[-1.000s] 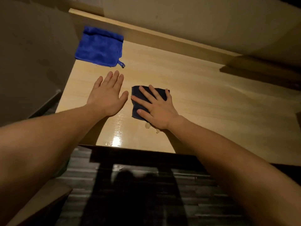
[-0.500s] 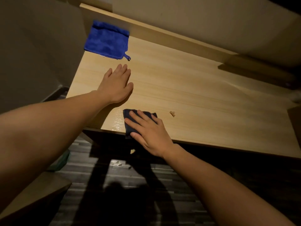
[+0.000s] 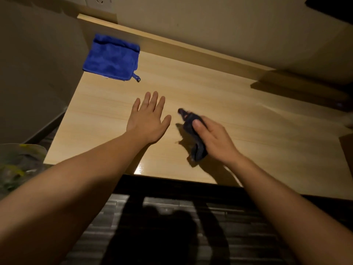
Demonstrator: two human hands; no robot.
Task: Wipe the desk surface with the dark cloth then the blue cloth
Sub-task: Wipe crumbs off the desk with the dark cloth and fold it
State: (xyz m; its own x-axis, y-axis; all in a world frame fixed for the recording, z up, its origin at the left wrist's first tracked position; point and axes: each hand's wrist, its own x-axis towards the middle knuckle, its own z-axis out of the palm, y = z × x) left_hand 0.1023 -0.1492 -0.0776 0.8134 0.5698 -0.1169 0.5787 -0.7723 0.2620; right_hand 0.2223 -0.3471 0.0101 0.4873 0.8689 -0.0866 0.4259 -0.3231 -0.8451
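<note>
the dark cloth (image 3: 196, 138) is bunched up and gripped in the right hand (image 3: 214, 139) above the wooden table (image 3: 248, 115). the left hand (image 3: 148, 119) is laid flat and open on the table just beside it. the blue cloth (image 3: 111, 58) is folded at the far left corner, untouched.

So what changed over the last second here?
The right hand went from pressing the dark cloth flat at the desk's near edge to bunching it up and lifting it. The left hand stays flat; the blue cloth is untouched.
</note>
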